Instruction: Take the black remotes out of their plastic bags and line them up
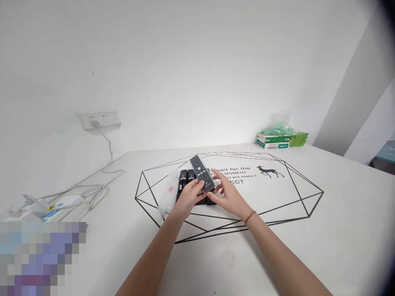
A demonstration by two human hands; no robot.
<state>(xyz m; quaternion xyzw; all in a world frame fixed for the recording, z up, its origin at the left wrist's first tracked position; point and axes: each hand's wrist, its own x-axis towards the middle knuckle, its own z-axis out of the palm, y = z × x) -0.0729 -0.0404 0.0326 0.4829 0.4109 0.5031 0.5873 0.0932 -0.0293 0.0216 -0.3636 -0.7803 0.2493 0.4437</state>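
A dark remote control (201,172) is held tilted above the table, its buttons facing up. My left hand (187,199) grips its lower end, with the thumb on the face. Beside the lower right edge is my right hand (230,195), its fingers apart and curved; the fingertips are close to the remote, and I cannot tell whether they touch it. Beneath both hands lie several black remote-like items (183,176) in a group, partly hidden by the hands. A clear plastic bag (168,191) with a small red mark lies along their left side.
White table (286,255) with printed black lines, lettering and a deer figure. Green and white boxes (273,139) with a plastic bag (279,123) on top stand at the back right. Cables (92,191) and a power strip (66,203) lie left, below a wall socket (103,119).
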